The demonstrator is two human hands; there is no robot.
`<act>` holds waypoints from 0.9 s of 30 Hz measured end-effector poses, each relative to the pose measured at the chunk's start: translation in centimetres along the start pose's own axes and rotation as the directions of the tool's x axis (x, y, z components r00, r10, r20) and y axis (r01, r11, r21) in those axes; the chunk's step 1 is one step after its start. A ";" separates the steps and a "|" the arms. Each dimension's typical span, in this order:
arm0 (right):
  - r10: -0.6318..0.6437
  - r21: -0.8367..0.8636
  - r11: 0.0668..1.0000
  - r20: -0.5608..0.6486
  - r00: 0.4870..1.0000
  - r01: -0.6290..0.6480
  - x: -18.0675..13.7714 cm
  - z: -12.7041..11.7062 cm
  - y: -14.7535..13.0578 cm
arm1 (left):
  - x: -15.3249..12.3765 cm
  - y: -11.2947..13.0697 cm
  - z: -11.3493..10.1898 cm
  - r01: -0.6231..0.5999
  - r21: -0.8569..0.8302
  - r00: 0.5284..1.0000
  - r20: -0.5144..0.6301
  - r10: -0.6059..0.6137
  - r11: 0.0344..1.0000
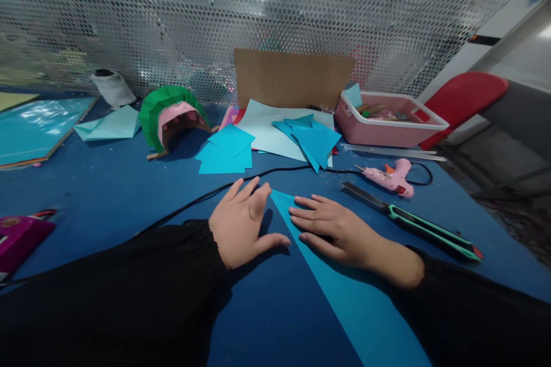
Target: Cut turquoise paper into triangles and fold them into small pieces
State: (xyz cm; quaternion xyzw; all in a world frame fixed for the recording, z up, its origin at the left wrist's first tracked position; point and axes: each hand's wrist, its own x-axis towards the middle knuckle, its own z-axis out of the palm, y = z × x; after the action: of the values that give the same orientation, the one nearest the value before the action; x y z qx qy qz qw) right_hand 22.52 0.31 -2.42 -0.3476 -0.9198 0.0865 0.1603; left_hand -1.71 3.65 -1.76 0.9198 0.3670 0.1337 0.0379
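A long sheet of bright blue paper (344, 292) lies on the blue table, its narrow tip pointing away from me. My right hand (333, 229) rests flat on it, fingers stretched across its upper part. My left hand (245, 223) is beside the tip, fingers spread and thumb pointing right, holding nothing; whether a fingertip touches the paper I cannot tell. Behind my hands lie blue paper squares (232, 152) and a pile of blue folded triangles (314, 137). A utility knife (430, 229) with a green and black handle lies right of my right hand, blade out.
A pink glue gun (394, 176) with a black cord (189, 205) crossing the table lies at right. Behind it stand a pink basket (379, 132) and a cardboard sheet (293, 80). A green paper arch (172, 112) stands back left, a purple object (26, 238) at far left.
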 end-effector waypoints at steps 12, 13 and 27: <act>0.017 0.019 1.000 0.014 1.000 -0.018 0.1 -0.1 -0.1 | 0.0 0.0 0.4 -0.049 -0.106 0.980 -0.196 0.028 0.993; 0.016 0.018 1.000 0.015 1.000 -0.016 0.1 -0.1 -0.1 | 0.0 0.1 0.4 -0.046 -0.108 0.981 -0.190 0.025 0.993; 0.003 0.028 1.000 -0.007 1.000 -0.003 0.1 -0.2 0.0 | -0.2 0.1 0.5 -0.037 -0.095 0.992 -0.124 0.026 0.995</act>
State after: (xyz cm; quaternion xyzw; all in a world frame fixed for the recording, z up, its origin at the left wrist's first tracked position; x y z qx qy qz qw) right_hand 22.48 0.41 -2.25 -0.3470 -0.9174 0.0983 0.1681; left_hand -1.66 3.47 -2.27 0.9126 0.3472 0.2081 0.0578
